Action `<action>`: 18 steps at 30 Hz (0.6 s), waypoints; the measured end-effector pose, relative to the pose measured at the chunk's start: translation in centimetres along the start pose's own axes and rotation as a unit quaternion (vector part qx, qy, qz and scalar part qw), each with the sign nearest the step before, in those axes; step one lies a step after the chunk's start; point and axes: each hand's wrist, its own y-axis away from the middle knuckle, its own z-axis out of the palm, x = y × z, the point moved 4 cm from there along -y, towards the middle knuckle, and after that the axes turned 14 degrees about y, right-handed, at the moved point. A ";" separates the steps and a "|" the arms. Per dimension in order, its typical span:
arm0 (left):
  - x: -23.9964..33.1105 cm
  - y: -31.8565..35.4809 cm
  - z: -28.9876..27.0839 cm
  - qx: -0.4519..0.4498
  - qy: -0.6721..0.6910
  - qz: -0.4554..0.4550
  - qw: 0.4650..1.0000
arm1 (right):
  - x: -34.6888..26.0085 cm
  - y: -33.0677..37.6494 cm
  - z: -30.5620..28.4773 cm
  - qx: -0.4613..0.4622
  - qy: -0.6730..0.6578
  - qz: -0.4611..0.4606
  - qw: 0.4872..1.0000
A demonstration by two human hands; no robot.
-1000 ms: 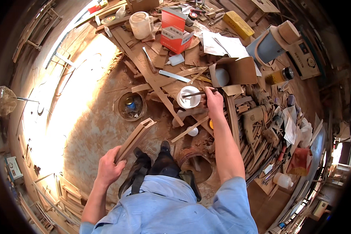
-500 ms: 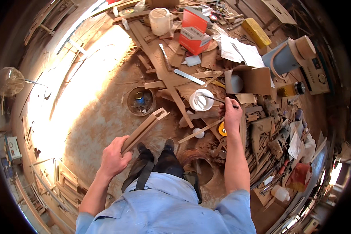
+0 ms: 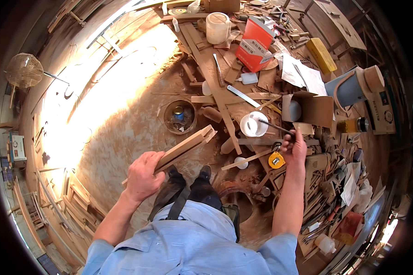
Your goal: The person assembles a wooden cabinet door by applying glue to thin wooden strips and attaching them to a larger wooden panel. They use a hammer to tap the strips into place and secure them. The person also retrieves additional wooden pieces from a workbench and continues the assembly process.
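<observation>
Left grip (image 3: 142, 176) clasps pale flat wooden pieces (image 3: 188, 146); right grip (image 3: 294, 145) pinches a thin dark brush (image 3: 275, 126).

dusty earthen floor (image 3: 124, 137), sunlit at left; wire fan (image 3: 24, 71) beside it; timber offcuts (image 3: 73, 192) stacked along the edge.

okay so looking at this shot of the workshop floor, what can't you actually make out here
Head view only:
- What the white cup holds: the brush dips in, contents too small.
- Right hand grip on the brush: fingers curl over it.
- Lower end of the wooden piece: covered by the left hand.
- Clutter at right: small, bent by the fisheye rim.
</observation>
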 end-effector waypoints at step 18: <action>-0.3 1.8 -0.6 0.011 -0.017 0.018 1.000 | -4.0 11.1 11.1 -0.227 0.128 -0.069 0.963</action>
